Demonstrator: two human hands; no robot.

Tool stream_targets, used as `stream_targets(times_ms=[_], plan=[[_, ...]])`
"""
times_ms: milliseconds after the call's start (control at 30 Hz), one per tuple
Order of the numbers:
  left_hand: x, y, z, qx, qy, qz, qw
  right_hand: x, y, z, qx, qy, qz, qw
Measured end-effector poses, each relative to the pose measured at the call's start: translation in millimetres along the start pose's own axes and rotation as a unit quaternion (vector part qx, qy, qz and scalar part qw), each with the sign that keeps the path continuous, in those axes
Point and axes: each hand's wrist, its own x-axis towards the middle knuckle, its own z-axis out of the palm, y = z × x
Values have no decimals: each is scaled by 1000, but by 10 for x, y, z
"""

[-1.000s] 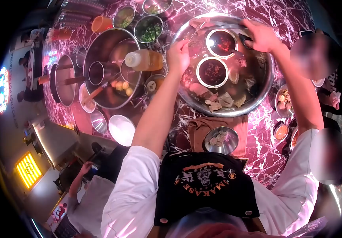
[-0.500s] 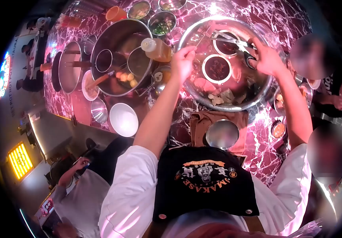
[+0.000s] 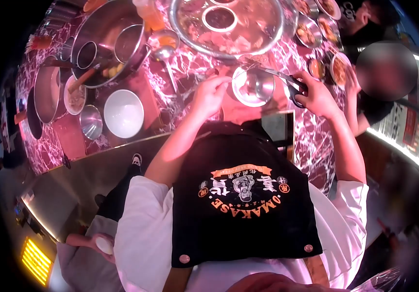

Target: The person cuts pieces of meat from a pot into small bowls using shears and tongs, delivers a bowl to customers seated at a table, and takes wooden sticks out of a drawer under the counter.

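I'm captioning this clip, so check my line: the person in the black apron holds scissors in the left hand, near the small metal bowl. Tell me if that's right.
One slip: the head view shows the scissors in the right hand, not the left hand. The black apron and small metal bowl are as you say.

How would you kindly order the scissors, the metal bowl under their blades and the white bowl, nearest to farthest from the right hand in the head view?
From the right hand:
1. Scissors: held in it.
2. Metal bowl: just to its left.
3. White bowl: far left, beyond the left hand.
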Motion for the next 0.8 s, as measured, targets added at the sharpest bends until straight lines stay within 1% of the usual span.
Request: stream_targets(times_ms=[67, 100, 133, 167, 233, 267, 300, 333, 400, 467, 500, 600, 667, 733, 800], plan=[[-213, -98, 163, -48, -18, -26, 998, -300, -73, 93, -50, -11, 63, 997], [-290, -251, 279, -76, -22, -38, 996, -417, -48, 151, -50, -8, 68, 996], [-341, -282, 332, -77, -25, -35, 996, -515, -6, 208, -68, -22, 94, 993], [-383, -313, 375, -129, -35, -83, 988, -587, 10, 258, -87, -36, 118, 989], [-453, -334, 434, -247, -48, -169, 953, -791, -74, 371, -89, -21, 133, 987], [-485, -335, 434, -244, -45, -165, 954, -854, -120, 433, -88, -9, 149, 985], [-521, -337, 432, -277, -61, -197, 939, -869, -114, 523, -80, -11, 154, 985], [-555, -341, 438, -309, -79, -228, 920, -869, -125, 651, -61, 18, 143, 988], [-608, -370, 470, -315, -79, -217, 921, -799, -151, 893, -37, 56, 150, 986], [-646, -416, 484, -356, -98, -266, 891, -801, -136, 1006, -13, 48, 154, 987], [-654, -440, 497, -351, -93, -274, 891, -840, -37, 1070, -27, 45, 152, 987], [-688, -456, 493, -341, -85, -275, 895, -1001, 82, 1071, -48, 35, 147, 987], [-703, -427, 474, -340, -92, -283, 892, -1083, -75, 932, -53, 19, 168, 984], [-699, -385, 461, -339, -99, -287, 890, -1034, -193, 947, -89, 45, 153, 983], [-697, -340, 451, -336, -110, -306, 884, -916, -192, 1047, -67, 80, 137, 985]])
